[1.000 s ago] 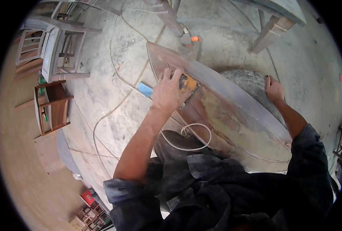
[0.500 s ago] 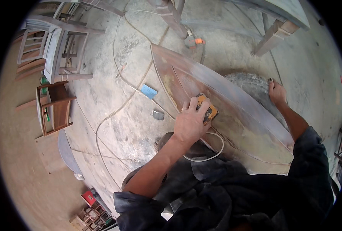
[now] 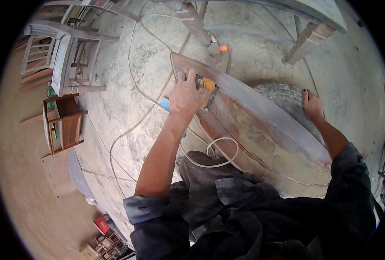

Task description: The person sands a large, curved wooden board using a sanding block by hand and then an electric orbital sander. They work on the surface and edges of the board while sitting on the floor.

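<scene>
Left hand point(image 3: 186, 92) is wrapped round a yellow-and-black palm sander point(image 3: 207, 87) at the far-left end of a curved wooden panel point(image 3: 240, 119); panel runs long-ways down toward near right; right hand point(image 3: 312, 105) curls by the tyre point(image 3: 279, 96), can't tell if gripping.

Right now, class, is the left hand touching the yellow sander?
Touching: the head view shows the left hand curled over the yellow sander, with no gap visible.

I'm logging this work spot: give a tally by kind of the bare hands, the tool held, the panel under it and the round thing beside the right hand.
Bare hands, left hand and right hand: 2
Yellow-and-black handheld sander: 1
Long, curved, brown-and-grey wooden panel: 1
Dark, round, tyre-like object: 1
Total: 5
</scene>
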`<move>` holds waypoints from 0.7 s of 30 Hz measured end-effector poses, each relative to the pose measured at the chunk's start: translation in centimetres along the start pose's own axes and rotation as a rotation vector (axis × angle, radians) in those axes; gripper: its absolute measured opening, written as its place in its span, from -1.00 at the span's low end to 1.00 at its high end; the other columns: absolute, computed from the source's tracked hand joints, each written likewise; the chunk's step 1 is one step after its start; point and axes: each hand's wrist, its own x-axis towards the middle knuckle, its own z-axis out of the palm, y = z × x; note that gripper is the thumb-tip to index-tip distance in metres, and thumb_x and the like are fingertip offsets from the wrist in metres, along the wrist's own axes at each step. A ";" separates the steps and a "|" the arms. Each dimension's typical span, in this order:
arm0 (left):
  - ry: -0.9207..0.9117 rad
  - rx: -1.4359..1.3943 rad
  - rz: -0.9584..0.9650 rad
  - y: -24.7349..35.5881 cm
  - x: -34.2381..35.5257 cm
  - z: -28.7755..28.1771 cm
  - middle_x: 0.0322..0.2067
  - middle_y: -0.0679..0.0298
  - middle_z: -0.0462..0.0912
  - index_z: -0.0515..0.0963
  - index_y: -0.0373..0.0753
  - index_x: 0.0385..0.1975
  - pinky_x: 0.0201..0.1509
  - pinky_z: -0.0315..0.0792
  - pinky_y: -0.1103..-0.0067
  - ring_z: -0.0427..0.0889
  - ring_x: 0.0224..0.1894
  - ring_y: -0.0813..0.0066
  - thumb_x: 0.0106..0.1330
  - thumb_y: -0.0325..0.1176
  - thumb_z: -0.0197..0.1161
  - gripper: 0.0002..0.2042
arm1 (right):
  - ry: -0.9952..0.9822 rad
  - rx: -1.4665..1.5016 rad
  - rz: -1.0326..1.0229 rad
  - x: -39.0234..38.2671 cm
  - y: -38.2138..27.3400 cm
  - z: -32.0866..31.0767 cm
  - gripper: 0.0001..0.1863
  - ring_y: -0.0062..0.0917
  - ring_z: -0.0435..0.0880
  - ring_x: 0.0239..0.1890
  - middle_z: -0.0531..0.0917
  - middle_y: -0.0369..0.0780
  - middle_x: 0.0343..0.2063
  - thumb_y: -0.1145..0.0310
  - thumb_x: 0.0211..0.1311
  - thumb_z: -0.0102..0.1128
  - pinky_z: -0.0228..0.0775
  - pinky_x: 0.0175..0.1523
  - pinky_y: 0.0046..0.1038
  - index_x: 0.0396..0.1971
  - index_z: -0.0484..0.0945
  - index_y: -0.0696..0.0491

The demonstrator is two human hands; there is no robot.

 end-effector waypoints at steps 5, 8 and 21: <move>-0.087 -0.095 0.116 6.2 -6.6 1.3 -0.02 0.03 0.46 0.42 -0.12 0.12 -0.05 0.59 0.17 0.63 -0.06 -0.10 0.12 -0.16 0.47 -0.43 | -0.010 0.047 -0.021 0.2 0.8 -0.1 -0.45 0.13 0.64 -0.02 0.70 0.13 -0.11 0.01 0.56 -0.21 0.44 0.12 0.02 0.14 0.59 0.11; -0.090 -0.098 0.189 6.8 -7.7 1.2 -0.01 0.04 0.45 0.42 -0.11 0.11 -0.04 0.59 0.14 0.63 -0.04 -0.08 0.13 -0.16 0.47 -0.44 | -0.032 0.026 -0.002 0.0 0.5 -0.2 -0.46 0.12 0.64 -0.02 0.70 0.12 -0.10 0.01 0.57 -0.22 0.43 0.12 0.03 0.13 0.58 0.11; -0.027 0.018 -0.050 0.2 1.7 0.7 -0.06 0.00 0.51 0.41 -0.13 0.12 0.00 0.59 0.15 0.65 -0.02 -0.12 0.11 -0.10 0.49 -0.40 | -0.001 0.038 -0.025 -0.4 0.0 -0.2 -0.48 0.12 0.64 -0.03 0.70 0.10 -0.11 0.02 0.58 -0.24 0.45 0.11 0.04 0.11 0.58 0.08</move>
